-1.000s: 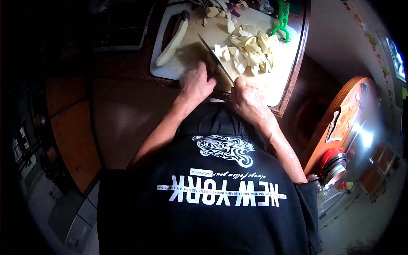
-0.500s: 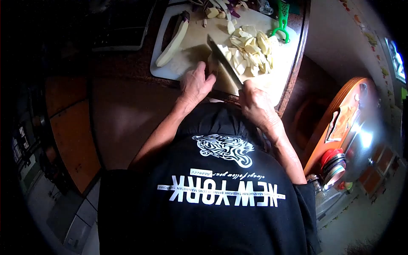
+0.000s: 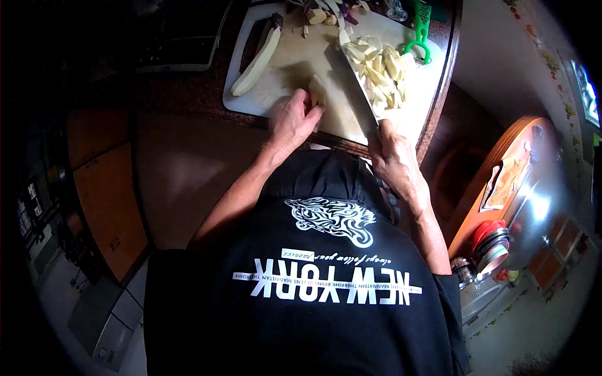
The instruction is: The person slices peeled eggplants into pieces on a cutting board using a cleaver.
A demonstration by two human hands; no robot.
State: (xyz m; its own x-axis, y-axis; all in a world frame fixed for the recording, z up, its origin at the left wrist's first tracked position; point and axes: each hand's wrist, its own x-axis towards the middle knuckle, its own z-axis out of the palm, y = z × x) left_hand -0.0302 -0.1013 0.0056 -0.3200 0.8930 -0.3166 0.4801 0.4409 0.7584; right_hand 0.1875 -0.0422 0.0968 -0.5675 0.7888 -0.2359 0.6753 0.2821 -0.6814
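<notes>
My right hand (image 3: 396, 153) is closed round the handle of a kitchen knife, at the front right of the white cutting board (image 3: 235, 103). The knife blade (image 3: 359, 81) points away from me, along the left side of a heap of pale cut eggplant pieces (image 3: 379, 69). With fingers pinched, my left hand (image 3: 293, 119) holds a short piece of peeled eggplant (image 3: 317, 89) near the board's front edge. A whole peeled eggplant (image 3: 258, 62) with a dark purple stem end lies on the board's left side, beyond my left hand.
A green peeler (image 3: 421, 34) lies at the board's right back corner. Purple peels and trimmings (image 3: 332, 12) sit at the back. Right of the counter stand a wooden board (image 3: 495, 163) and stacked bowls (image 3: 491, 247). A dark appliance (image 3: 179, 37) is at the left.
The knife has moved right, away from the piece in my left hand, and now lies against the cut heap. My left hand stays nearly in place.
</notes>
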